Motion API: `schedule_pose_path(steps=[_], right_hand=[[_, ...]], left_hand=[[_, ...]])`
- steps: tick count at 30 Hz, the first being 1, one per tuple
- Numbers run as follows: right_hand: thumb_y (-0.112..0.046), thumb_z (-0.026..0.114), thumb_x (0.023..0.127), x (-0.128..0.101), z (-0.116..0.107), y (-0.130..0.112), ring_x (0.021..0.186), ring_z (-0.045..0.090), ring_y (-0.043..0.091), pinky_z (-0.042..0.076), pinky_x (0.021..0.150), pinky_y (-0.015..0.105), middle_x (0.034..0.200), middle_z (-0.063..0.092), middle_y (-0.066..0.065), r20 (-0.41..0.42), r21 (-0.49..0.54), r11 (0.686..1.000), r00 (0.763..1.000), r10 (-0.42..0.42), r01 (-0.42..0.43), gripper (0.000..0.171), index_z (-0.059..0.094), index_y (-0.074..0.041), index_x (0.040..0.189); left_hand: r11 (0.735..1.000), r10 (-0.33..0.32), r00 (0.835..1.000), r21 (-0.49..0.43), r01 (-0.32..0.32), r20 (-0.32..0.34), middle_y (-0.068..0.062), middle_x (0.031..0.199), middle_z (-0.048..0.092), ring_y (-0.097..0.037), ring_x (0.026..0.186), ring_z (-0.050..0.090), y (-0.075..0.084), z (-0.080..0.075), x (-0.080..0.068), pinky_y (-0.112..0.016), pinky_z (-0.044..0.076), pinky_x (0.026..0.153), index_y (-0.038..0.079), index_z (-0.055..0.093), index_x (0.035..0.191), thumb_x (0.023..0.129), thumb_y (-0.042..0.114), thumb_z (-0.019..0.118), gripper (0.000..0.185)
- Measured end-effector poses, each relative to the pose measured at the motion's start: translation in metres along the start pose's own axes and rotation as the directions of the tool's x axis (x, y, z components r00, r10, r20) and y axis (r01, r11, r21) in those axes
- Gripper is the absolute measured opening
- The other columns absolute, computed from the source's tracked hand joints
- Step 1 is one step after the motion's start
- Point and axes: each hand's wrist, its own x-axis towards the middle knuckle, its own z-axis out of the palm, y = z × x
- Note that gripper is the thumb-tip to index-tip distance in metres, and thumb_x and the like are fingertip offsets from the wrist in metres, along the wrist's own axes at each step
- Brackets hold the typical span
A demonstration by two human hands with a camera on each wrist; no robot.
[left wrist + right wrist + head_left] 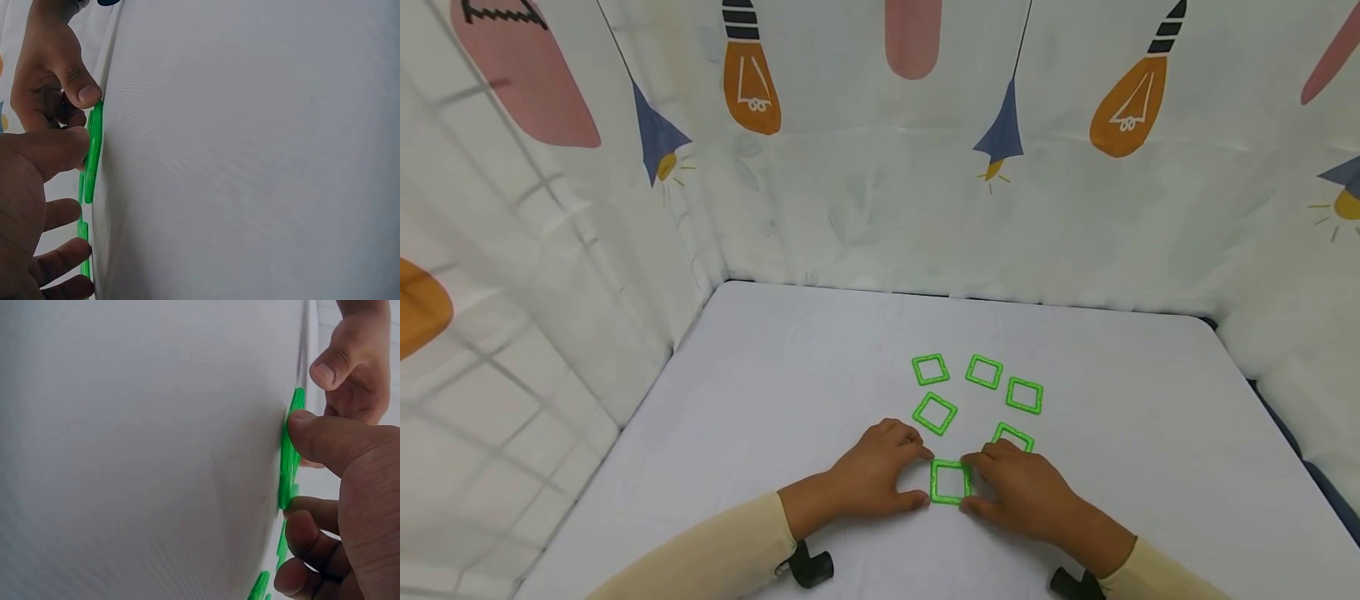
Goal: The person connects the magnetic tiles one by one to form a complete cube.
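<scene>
Six flat green square frames lie on a white table (790, 375). The nearest green square (950, 482) lies flat between both hands. My left hand (925, 477) pinches its left side with thumb and curled fingers. My right hand (968, 483) pinches its right side the same way. The left wrist view shows this green square (94, 156) edge-on, with the left thumb (56, 150) on it and the right hand (59, 75) beyond. In the right wrist view the right thumb (331, 437) presses the green square (289, 456), and the left hand (356, 362) is behind.
The other green squares (931, 369) (984, 372) (1025, 395) (935, 413) lie just beyond the hands; one more (1013, 437) is partly hidden by the right fingers. White curtains (880, 167) printed with light bulbs wall in the table on three sides.
</scene>
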Motion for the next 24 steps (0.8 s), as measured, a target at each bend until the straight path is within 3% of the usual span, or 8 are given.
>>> schedule_pose_path(steps=[24], right_hand=[[-0.056, 0.08, 0.083, 0.0018, 0.0024, -0.0084, 0.095, 0.058, 0.01, 0.052, 0.07, 0.031, 0.099, 0.063, -0.009, -0.001, 0.008, 1.0, 1.0, -0.03, 0.03, 0.055, 0.072, -0.016, 0.121]], left_hand=[[0.997, -0.067, 0.998, 0.024, 0.067, 0.01, 0.002, 0.129, 0.055, -0.017, 0.126, 0.045, 0.0012, 0.0032, -0.0034, -0.039, 0.037, 0.11, 0.023, 0.07, 0.126, 0.085, 0.05, 0.081, 0.051]])
